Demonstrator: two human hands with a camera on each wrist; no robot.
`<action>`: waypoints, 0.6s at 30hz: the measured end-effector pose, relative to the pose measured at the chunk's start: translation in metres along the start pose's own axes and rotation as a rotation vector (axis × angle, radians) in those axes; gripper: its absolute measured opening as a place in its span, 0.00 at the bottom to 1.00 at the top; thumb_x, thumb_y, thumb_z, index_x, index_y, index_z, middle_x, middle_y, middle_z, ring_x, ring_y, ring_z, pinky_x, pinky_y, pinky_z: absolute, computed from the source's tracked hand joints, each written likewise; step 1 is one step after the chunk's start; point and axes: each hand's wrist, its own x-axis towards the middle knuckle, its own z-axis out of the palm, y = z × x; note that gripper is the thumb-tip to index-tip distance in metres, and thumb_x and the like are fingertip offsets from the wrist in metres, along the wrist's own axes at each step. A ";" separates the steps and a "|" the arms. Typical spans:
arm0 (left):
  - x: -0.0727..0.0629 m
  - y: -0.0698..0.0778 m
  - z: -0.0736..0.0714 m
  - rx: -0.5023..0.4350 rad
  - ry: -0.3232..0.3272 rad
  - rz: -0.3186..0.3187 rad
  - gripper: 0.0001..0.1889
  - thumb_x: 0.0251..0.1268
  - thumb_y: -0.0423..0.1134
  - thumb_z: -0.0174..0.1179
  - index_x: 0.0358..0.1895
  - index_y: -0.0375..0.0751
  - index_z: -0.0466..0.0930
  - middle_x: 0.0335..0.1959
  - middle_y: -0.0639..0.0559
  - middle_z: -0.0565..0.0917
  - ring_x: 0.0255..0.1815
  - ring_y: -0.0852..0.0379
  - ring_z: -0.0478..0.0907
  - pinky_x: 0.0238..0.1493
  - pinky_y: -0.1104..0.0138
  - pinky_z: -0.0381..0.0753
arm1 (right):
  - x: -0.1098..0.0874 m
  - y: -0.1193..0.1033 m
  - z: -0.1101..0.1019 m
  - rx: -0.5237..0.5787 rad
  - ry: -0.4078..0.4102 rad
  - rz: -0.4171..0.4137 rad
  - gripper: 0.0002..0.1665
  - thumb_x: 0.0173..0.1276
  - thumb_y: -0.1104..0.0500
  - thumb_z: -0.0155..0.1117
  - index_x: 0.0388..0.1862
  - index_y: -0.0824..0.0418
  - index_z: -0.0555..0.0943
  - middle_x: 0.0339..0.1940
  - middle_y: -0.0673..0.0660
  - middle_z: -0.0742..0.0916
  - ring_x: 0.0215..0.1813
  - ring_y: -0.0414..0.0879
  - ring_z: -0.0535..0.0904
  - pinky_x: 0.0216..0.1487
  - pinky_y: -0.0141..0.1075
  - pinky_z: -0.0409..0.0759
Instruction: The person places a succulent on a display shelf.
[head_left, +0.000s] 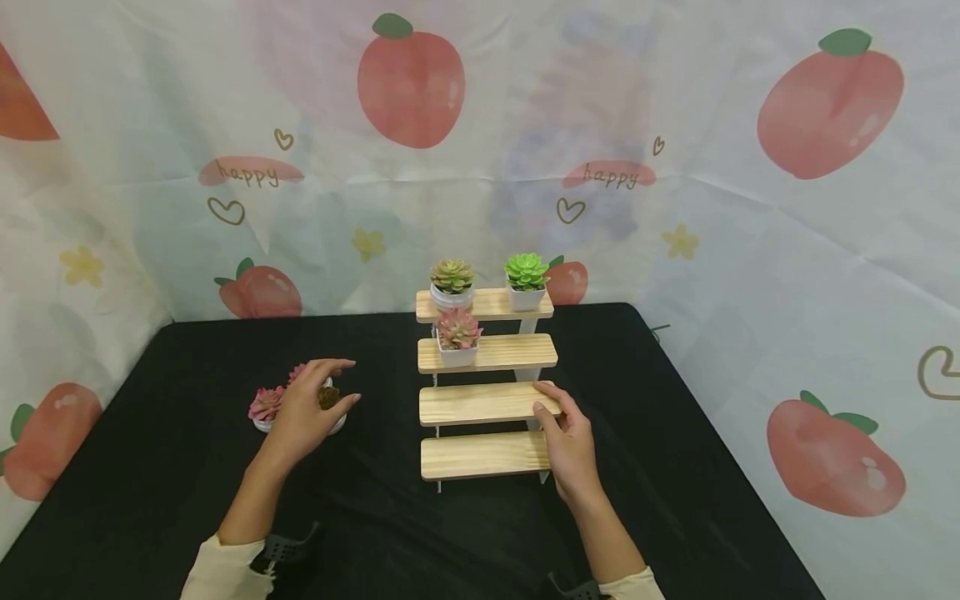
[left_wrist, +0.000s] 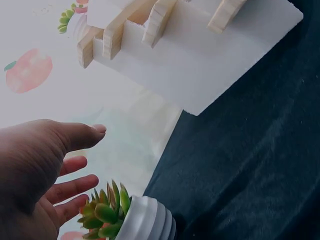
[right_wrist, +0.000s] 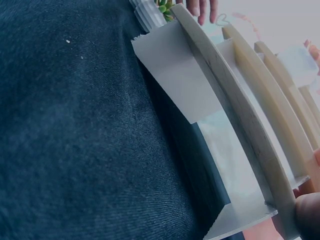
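My left hand (head_left: pixel 306 412) hovers at the left over a group of potted succulents, thumb and fingers spread apart with nothing held. In the left wrist view, a green succulent in a white ribbed pot (left_wrist: pixel 145 220) stands close below the fingers. Pink succulents (head_left: pixel 267 403) sit beside the hand and are partly hidden by it. At the centre is a stepped wooden shelf stand (head_left: pixel 480 406) with white side panels. My right hand (head_left: pixel 573 446) grips the right end of its second board from the bottom, fingers at the back edge and thumb at the front.
On the top board stand a greenish succulent (head_left: pixel 452 277) in a round white pot and a bright green succulent (head_left: pixel 527 273) in a square one. A pink succulent (head_left: pixel 458 331) sits on the board below. Black cloth (head_left: pixel 360 533) covers the table; a printed curtain (head_left: pixel 480 192) hangs behind.
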 end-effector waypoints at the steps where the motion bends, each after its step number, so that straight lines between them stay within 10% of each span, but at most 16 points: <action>1: -0.001 -0.001 0.000 0.004 0.004 0.001 0.26 0.59 0.28 0.75 0.61 0.35 0.80 0.54 0.38 0.79 0.55 0.37 0.76 0.51 0.45 0.76 | 0.000 0.000 0.000 -0.001 0.000 0.000 0.21 0.81 0.64 0.57 0.70 0.62 0.77 0.77 0.56 0.69 0.76 0.48 0.63 0.74 0.46 0.63; 18: -0.011 -0.012 -0.005 0.006 0.033 -0.030 0.29 0.56 0.29 0.78 0.63 0.34 0.79 0.52 0.36 0.82 0.57 0.34 0.77 0.59 0.38 0.73 | 0.000 0.000 0.000 -0.009 0.006 0.005 0.21 0.81 0.65 0.56 0.70 0.62 0.77 0.78 0.57 0.68 0.77 0.48 0.62 0.75 0.46 0.62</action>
